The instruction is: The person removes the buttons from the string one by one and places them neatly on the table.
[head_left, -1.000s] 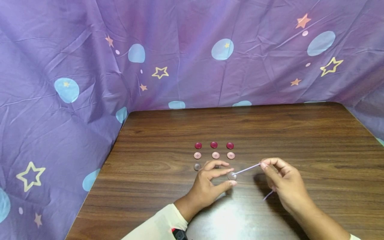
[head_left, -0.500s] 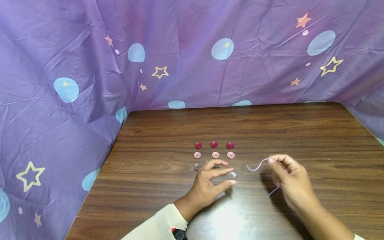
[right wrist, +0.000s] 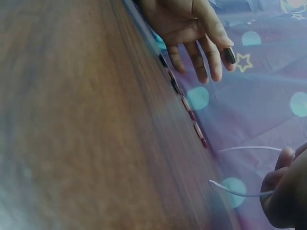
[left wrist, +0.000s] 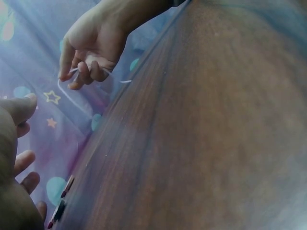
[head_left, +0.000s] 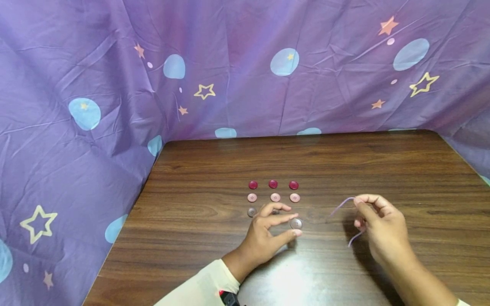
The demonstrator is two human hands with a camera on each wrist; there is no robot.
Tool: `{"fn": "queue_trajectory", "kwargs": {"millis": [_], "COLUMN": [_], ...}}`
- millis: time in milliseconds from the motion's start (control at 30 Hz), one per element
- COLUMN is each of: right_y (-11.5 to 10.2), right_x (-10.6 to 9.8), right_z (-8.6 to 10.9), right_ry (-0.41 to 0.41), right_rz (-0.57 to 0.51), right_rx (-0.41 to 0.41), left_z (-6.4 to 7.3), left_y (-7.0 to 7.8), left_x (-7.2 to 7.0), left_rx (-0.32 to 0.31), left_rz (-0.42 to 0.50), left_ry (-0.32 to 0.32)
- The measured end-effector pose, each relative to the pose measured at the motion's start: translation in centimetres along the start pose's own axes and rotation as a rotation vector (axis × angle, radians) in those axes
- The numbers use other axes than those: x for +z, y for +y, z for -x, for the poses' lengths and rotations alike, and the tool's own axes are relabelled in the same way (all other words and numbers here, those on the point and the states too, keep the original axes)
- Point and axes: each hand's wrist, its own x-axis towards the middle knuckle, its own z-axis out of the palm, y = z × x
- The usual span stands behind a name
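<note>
Between thumb and index finger, my left hand [head_left: 264, 238] pinches a grey-brown button [head_left: 296, 223] above the table, its other fingers spread. The right wrist view shows the button [right wrist: 230, 55] edge-on at the fingertips. To the right, my right hand [head_left: 384, 225] pinches a thin light-purple string [head_left: 340, 206]. One end curves out past the fingertips toward the button, apart from it, and the other end hangs below the palm. A matching grey button [head_left: 251, 212] lies left of my left hand, and another is partly hidden behind its fingers.
Beyond my left hand, a row of dark red buttons [head_left: 273, 184] lies behind a row of pink buttons [head_left: 275, 197]. The wooden table [head_left: 199, 170] meets a purple star-patterned cloth [head_left: 245, 85] at the back and left.
The string, a second ago taut at the button, has come away from it. My right hand has drawn back to the right with the string, while my left hand has stayed put.
</note>
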Motion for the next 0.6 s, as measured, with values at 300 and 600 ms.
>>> {"fn": "queue_trajectory", "kwargs": {"millis": [300, 600], "right_y": [-0.26, -0.62], "right_x": [-0.31, -0.84], "right_z": [-0.45, -0.55], "right_ry": [0.069, 0.1], "right_rz": [0.01, 0.07], "right_rx": [0.039, 0.108], "left_z": [-0.01, -0.01], "left_y": [-0.01, 0.06], "left_x": [0.04, 0.03], "left_rx": [0.01, 0.022], "left_rz": [-0.002, -0.011], "left_ry": [0.006, 0.017]}}
